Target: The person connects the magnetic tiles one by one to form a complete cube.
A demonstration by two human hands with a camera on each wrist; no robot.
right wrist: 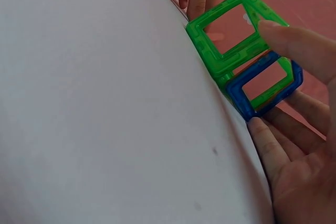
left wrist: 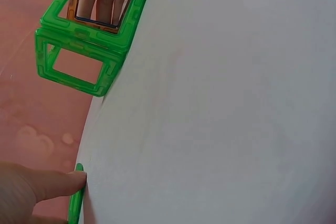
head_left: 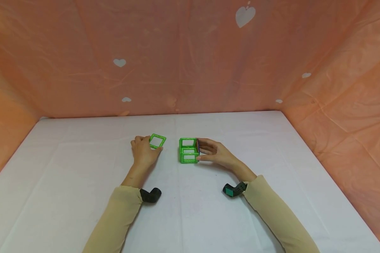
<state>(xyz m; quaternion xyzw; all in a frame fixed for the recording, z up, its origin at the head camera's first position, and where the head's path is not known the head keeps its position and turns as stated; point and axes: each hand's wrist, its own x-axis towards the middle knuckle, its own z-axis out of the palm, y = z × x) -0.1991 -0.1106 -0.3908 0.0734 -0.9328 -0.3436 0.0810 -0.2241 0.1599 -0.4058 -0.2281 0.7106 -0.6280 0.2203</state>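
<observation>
My left hand (head_left: 144, 151) pinches a green square magnetic tile (head_left: 163, 141) by its edges, left of the middle of the table. From the left wrist camera that tile (left wrist: 76, 198) shows nearly edge-on under a fingertip. A short gap to the right stands a box of see-through green magnetic tiles (head_left: 189, 161). My right hand (head_left: 220, 154) grips this box at its right side, thumb towards me and fingers behind. A blue tile (right wrist: 239, 96) forms the box's right side in the right wrist view. An orange-edged frame (left wrist: 97, 23) shows through the green one.
A white cloth (head_left: 177, 218) covers the table. Orange sheeting (head_left: 177, 59) with pale hearts rises behind it, and more hangs at the sides. Black devices sit on my left wrist (head_left: 151, 195) and right wrist (head_left: 234, 189).
</observation>
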